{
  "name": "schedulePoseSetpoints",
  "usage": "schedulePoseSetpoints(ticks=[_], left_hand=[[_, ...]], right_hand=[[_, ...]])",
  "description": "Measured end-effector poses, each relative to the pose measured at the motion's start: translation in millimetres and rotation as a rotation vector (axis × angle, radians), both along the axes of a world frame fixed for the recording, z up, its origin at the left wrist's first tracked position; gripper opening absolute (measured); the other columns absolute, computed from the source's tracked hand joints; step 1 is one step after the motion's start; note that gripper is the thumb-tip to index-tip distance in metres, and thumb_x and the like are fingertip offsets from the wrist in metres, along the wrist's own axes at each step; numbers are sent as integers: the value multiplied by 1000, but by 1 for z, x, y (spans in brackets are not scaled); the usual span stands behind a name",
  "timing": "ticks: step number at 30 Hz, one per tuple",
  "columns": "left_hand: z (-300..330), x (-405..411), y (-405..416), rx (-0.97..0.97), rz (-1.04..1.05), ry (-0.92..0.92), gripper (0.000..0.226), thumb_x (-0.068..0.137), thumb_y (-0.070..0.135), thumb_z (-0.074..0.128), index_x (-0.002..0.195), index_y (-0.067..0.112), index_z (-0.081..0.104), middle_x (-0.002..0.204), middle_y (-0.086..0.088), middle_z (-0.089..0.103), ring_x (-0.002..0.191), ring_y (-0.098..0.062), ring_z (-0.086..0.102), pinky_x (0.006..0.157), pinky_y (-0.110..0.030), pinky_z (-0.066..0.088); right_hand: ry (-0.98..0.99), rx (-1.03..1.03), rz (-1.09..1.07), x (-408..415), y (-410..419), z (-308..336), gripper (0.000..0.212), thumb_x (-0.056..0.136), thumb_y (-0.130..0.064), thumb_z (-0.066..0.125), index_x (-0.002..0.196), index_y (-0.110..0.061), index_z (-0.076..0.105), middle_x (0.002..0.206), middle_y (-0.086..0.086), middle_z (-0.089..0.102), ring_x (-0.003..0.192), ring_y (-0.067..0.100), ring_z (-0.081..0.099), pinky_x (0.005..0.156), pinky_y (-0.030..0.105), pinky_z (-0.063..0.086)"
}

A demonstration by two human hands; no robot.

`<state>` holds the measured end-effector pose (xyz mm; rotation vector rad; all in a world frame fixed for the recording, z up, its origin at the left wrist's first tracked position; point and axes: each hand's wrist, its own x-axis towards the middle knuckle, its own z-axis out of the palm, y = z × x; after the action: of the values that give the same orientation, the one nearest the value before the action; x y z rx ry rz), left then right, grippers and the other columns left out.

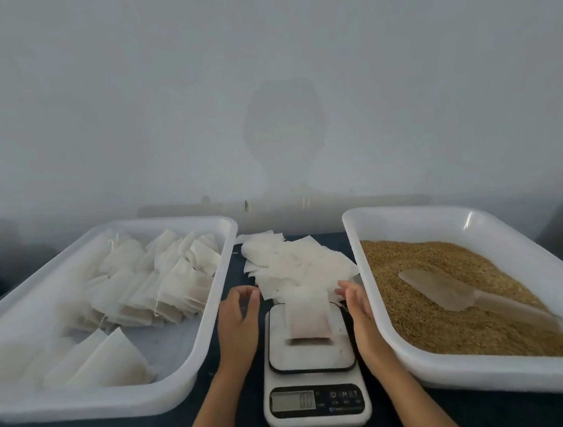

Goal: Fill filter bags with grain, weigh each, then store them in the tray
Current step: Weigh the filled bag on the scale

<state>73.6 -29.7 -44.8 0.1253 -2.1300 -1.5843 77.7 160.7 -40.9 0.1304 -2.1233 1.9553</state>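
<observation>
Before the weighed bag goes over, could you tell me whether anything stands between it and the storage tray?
Only the left hand sits between the bag on the scale and the tray; past it, just the tray's wall to lift over.

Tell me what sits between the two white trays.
In the head view, between the bag tray and the grain tray stand the scale with a filled bag on it, a pile of empty bags behind, and both hands.

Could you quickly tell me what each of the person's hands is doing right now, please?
Left hand: open, fingers loosely curled, holding nothing.
Right hand: open, fingers fairly straight, holding nothing, beside the white filter bag on the scale.
</observation>
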Motion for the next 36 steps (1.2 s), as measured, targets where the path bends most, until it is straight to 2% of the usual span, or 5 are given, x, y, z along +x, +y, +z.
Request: schedulePoseSetpoints(ticks=[10,20,28,32,36], left_hand=[[-2,6,-1,97,26,-34,7,94,13,53,94,12,59,88,2,62,78,-11,55,69,-18,41],[-1,6,-1,71,-1,-32,8,92,6,53,95,10,60,90,1,61,84,-13,56,71,-14,41],[12,-1,13,-142,-140,-71,5,91,16,58,95,17,54,95,7,67,95,-13,64,101,-42,41],[28,-5,26,-419,-215,-240,43,85,48,60,116,24,42,105,13,56,106,-2,53,115,-35,0],[46,1,34,-330,-164,-213,58,85,29,66,130,17,31,98,6,60,96,-8,50,114,-40,21]], right_hand=[[24,-46,-2,0,1,-6,30,99,-14,36,116,2,55,109,18,63,105,17,58,85,13,41],[27,-46,14,1,0,-5,25,98,-12,40,114,0,55,102,3,66,101,8,60,80,2,41],[-4,83,45,-9,-8,6,20,94,-5,49,113,-4,56,96,3,60,87,4,56,71,2,41],[-33,229,-17,-15,-16,12,22,89,-5,59,109,-13,57,92,5,62,88,14,59,69,9,43],[97,469,-91,-12,-26,22,20,88,-6,58,103,-19,58,85,-9,59,79,3,56,76,24,50]])
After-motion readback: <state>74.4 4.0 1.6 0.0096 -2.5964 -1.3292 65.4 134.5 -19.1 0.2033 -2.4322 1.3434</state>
